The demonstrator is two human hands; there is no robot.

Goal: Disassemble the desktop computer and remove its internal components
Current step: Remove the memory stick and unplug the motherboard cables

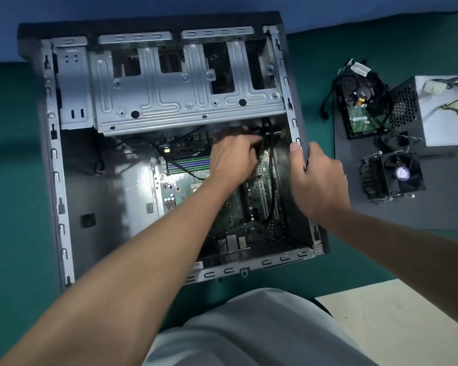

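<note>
Case (72,165): I see it lying open on its side on the green bench (11,180), right in front of me, side panel off.
Motherboard (251,196): seated in the floor of the case, lower right part, partly hidden under my left arm.
Drive cage (169,96): bare metal, across the top half of the case.
Cables (269,159): black, running down over the motherboard from under the cage.
Left hand (233,159): inside the case, fingers curled around the black cables near the cage edge; the grip is blurred, so I cannot tell how tight it is.
Right hand (315,178): clamped on the case's right wall, thumb inside, fingers outside.
Panel (381,212): dark, flat on the bench right of the case.
Hard drive (360,104): on the panel, wrapped in cables.
Power supply (434,112): just beside the drive, to its right.
Cooler (391,175): fan and heatsink, on the panel below the drive.
</note>
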